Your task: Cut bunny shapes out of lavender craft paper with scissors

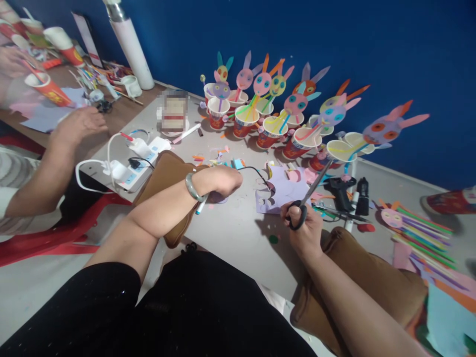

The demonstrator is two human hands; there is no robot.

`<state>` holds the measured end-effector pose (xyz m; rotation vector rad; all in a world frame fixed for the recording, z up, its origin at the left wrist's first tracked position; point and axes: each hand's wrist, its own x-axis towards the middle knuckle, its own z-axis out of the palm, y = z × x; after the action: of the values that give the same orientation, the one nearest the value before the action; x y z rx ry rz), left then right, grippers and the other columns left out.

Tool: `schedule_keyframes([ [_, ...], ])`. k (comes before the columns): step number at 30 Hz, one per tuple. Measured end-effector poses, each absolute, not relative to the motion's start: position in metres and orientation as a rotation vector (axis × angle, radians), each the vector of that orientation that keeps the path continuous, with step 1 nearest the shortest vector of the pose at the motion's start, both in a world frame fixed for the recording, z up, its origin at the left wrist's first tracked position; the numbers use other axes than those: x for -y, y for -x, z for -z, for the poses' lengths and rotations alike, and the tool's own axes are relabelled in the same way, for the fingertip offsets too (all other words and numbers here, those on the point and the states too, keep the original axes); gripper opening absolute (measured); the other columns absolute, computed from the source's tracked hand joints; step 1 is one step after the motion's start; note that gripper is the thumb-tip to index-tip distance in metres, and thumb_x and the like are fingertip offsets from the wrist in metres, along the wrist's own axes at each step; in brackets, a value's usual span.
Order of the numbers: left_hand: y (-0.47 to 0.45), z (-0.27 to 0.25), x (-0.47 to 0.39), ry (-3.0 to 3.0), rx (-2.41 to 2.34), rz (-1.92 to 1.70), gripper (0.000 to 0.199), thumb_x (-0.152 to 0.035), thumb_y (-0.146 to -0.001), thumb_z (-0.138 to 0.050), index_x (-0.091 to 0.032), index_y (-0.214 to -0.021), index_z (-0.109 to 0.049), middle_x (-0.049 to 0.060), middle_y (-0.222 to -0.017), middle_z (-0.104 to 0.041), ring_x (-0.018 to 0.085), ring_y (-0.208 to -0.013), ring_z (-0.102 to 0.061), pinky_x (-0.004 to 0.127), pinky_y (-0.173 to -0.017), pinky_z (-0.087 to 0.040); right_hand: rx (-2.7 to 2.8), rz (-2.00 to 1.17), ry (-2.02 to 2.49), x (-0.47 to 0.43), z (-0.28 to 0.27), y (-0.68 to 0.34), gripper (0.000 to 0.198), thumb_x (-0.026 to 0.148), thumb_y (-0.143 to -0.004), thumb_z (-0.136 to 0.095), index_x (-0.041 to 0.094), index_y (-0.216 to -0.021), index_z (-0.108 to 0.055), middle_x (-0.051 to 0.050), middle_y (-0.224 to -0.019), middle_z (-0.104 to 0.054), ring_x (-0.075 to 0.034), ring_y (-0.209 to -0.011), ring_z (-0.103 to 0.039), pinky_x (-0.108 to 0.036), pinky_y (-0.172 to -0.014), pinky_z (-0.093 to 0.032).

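My right hand [305, 230] is closed round the black handles of a pair of scissors [311, 194], their blades pointing up and away from me. Below the blades lies a sheet of purple paper [284, 183] with curved pieces cut out of it. To the left, my left hand [225, 182] hangs low over the table with its fingers curled in; whatever they may hold is hidden. A white marker with a blue tip [201, 205] lies under my left wrist. Small paper scraps [223, 157] are scattered just beyond that hand.
Paper cups with rabbit-faced spoons [247, 121] line the blue wall. A glue gun [340, 192] and colored sticks [427, 233] lie right. Brown cushions [357, 267] flank the table edge. Left are a power strip [143, 163] and another person's hand [84, 121].
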<state>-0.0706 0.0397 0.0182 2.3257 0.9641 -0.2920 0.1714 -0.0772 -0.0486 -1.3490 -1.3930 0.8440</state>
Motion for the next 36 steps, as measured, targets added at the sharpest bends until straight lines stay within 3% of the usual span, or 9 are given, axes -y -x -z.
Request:
schedule_keyframes([
  [3, 0.069, -0.023, -0.039, -2.430, -0.981, 0.409, 0.013, -0.013, -0.065, -0.061, -0.016, -0.072, -0.071, 0.005, -0.071, -0.064, 0.014, -0.064, -0.050, 0.028, -0.061, -0.032, 1.370, -0.852, 1.336, 0.078, 0.048, -0.170, 0.047, 0.062, -0.088, -0.060, 0.022, -0.065, -0.055, 0.001, -0.059, -0.052, -0.012, -0.050, -0.042, -0.028, -0.046, -0.033],
  [6, 0.065, -0.024, -0.038, -2.442, -1.012, 0.256, 0.014, -0.020, -0.076, -0.059, -0.016, -0.081, -0.071, 0.005, -0.079, -0.066, 0.013, -0.067, -0.050, 0.028, -0.060, -0.030, 1.351, -0.846, 1.334, 0.078, 0.045, -0.169, 0.046, 0.060, -0.087, -0.062, 0.021, -0.064, -0.056, 0.003, -0.056, -0.051, -0.012, -0.049, -0.042, -0.028, -0.047, -0.032],
  [12, 0.054, -0.018, -0.037, -2.275, -0.878, -0.005, 0.014, -0.022, -0.081, -0.060, -0.016, -0.089, -0.069, 0.004, -0.085, -0.068, 0.011, -0.071, -0.055, 0.025, -0.065, -0.036, 1.243, -0.644, 1.396, 0.071, 0.041, -0.170, 0.041, 0.054, -0.087, -0.065, 0.022, -0.062, -0.058, 0.002, -0.058, -0.053, -0.014, -0.055, -0.048, -0.029, -0.055, -0.037],
  [18, 0.044, -0.001, -0.031, -2.288, -0.720, -0.026, 0.035, -0.027, -0.081, -0.061, -0.014, -0.114, -0.065, 0.010, -0.113, -0.066, 0.018, -0.095, -0.060, 0.027, -0.082, -0.044, 1.095, -0.576, 1.410, 0.056, 0.043, -0.177, 0.041, 0.057, -0.086, -0.065, 0.022, -0.064, -0.060, 0.000, -0.064, -0.058, -0.017, -0.065, -0.054, -0.033, -0.066, -0.043],
  [26, 0.040, 0.011, -0.027, -2.360, -0.599, -0.029, 0.036, -0.027, -0.083, -0.058, -0.013, -0.116, -0.065, 0.014, -0.123, -0.059, 0.021, -0.107, -0.059, 0.030, -0.095, -0.044, 1.026, -0.673, 1.461, 0.048, 0.054, -0.186, 0.042, 0.054, -0.084, -0.068, 0.021, -0.060, -0.059, 0.002, -0.063, -0.057, -0.015, -0.063, -0.053, -0.031, -0.066, -0.042],
  [36, 0.040, 0.011, -0.028, -2.397, -0.582, -0.027, 0.030, -0.025, -0.085, -0.057, -0.014, -0.111, -0.068, 0.013, -0.119, -0.063, 0.021, -0.106, -0.061, 0.030, -0.095, -0.046, 1.055, -0.671, 1.480, 0.048, 0.051, -0.184, 0.041, 0.053, -0.084, -0.067, 0.022, -0.060, -0.058, 0.002, -0.062, -0.056, -0.014, -0.062, -0.048, -0.031, -0.063, -0.038],
])
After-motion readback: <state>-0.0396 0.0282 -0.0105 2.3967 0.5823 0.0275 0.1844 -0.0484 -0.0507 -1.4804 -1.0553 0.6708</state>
